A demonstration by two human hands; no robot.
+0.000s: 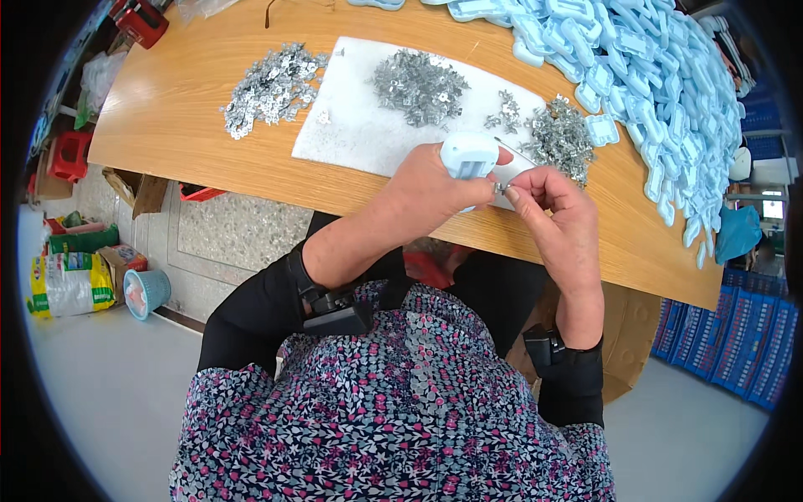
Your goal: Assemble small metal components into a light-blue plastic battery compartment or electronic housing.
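My left hand [422, 186] is closed round a light-blue plastic casing [470, 156], held over the front part of a white foam sheet [347, 138]. Close beside it, my right hand [559, 211] pinches a small metal piece [503, 189] between thumb and fingertips, near the casing's lower edge. The piece's exact shape is too small to make out. Beyond the hands, small silvery metal pieces lie in a pile [418, 88] on the foam and a small cluster [507, 113]. Another metal pile [560, 138] sits at the sheet's right end.
Flat metal plates form a pile [272, 90] left on the wooden table [184, 125]. A big heap of light-blue casings [640, 84] covers the far right, with a casing [601, 130] at its near edge. Blue crates [728, 335] stand right; a basket [146, 293] is on the left floor.
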